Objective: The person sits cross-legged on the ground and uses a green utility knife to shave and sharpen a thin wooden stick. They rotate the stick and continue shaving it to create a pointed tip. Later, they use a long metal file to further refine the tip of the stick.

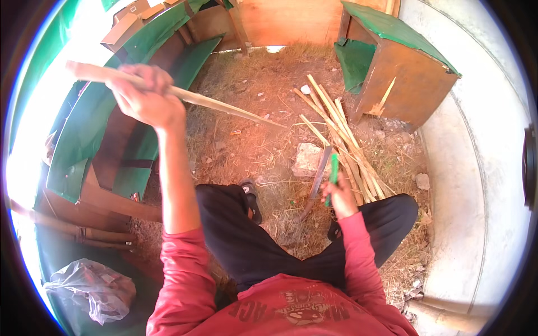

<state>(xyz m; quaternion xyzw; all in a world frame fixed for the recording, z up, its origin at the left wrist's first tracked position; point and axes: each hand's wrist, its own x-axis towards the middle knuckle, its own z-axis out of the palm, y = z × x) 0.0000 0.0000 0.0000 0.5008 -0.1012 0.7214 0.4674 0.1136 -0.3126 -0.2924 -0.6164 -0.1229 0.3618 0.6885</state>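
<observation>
My left hand (147, 96) is raised at the upper left, its fingers wrapped round a long pale wooden stick (216, 103). The stick slants down to the right, its thin end over the ground. Lower down on the right, my right hand (339, 196) grips a green-handled tool (334, 168). A dark, slightly curved blade (320, 172) lies along the left side of that green handle; whether the two are joined I cannot tell. Just beyond the right hand, a loose pile of similar sticks (348, 140) rests on the ground. Beside the blade sits a pale stone block (308, 159).
Green-topped wooden benches (126, 134) curve along the left, with cardboard boxes (122, 31) behind. A brown wooden cabinet with a green cover (406, 75) stands at the far right, before a whitish wall (465, 185). At the lower left lies a clear plastic bag (95, 288).
</observation>
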